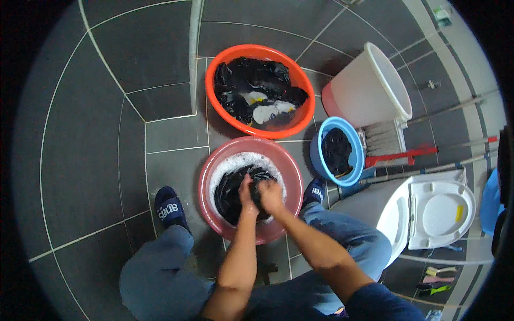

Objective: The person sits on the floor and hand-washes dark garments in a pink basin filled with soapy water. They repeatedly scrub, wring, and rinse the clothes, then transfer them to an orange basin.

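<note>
A pink basin [205, 184] full of white suds [247, 159] stands on the floor between my feet. In it lies wet black cloth [229, 198], dark and shiny, its kind not clear. Above the basin's middle, my left hand [247, 193] and my right hand [270, 196] are closed close together on a bunched part of this cloth. Part of the gripped bunch shows between the two hands; most of the fingers on the left hand are hidden from view.
Just beyond is an orange basin [309, 115] with black and white cloth in water. A small blue basin [315, 155] holds more dark cloth. At the right stand a tall white bucket [353, 91], a red-handled broom [396, 157] and a toilet [393, 219]. A tiled wall rises at the left.
</note>
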`<state>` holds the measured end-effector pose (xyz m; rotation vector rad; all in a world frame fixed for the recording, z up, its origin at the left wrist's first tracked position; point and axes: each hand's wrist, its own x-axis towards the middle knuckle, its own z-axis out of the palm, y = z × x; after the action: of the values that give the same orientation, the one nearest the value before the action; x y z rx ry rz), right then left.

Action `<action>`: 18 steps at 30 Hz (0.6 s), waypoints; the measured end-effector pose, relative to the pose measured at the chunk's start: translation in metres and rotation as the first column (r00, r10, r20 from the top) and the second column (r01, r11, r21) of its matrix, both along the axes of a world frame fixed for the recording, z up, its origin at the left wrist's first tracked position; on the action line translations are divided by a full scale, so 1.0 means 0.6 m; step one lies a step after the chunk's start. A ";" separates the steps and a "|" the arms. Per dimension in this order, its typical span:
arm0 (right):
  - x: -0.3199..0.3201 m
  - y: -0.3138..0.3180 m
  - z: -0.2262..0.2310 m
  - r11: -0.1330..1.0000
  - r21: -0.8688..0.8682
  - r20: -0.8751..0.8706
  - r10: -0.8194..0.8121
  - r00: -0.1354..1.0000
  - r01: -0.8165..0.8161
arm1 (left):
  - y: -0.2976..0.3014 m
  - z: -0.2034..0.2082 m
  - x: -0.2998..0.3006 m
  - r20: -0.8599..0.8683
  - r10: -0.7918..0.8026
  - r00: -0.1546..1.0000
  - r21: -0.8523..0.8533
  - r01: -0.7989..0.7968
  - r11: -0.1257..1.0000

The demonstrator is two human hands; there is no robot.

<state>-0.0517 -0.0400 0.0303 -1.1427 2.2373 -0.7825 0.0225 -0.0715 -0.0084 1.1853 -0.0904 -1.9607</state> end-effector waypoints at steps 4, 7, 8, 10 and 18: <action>-0.085 0.000 -0.012 0.944 0.172 -0.206 -0.245 0.947 0.282 | 0.039 0.029 -0.053 0.251 -0.125 0.960 -0.095 0.153 0.984; -0.008 0.001 0.001 0.974 0.163 0.123 -0.180 0.976 0.159 | -0.019 -0.050 0.004 0.295 -0.172 0.940 -0.102 0.210 0.972; -0.002 0.024 0.001 0.977 0.163 0.205 -0.171 0.964 0.138 | -0.026 -0.038 0.006 0.233 -0.185 0.955 -0.071 0.207 0.976; -0.065 0.024 -0.068 0.960 0.256 0.121 -0.146 0.982 0.112 | -0.009 0.001 -0.018 0.242 -0.302 0.922 0.137 0.275 0.952; -0.088 -0.021 -0.141 0.918 0.075 0.283 -0.395 0.874 0.390 | -0.039 -0.044 -0.012 0.963 0.042 0.265 -0.250 0.825 0.507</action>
<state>-0.1045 -0.0527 -0.0542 -0.5163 2.2350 -1.0173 0.0153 -0.0951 -0.0348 1.5432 -1.9134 -1.0577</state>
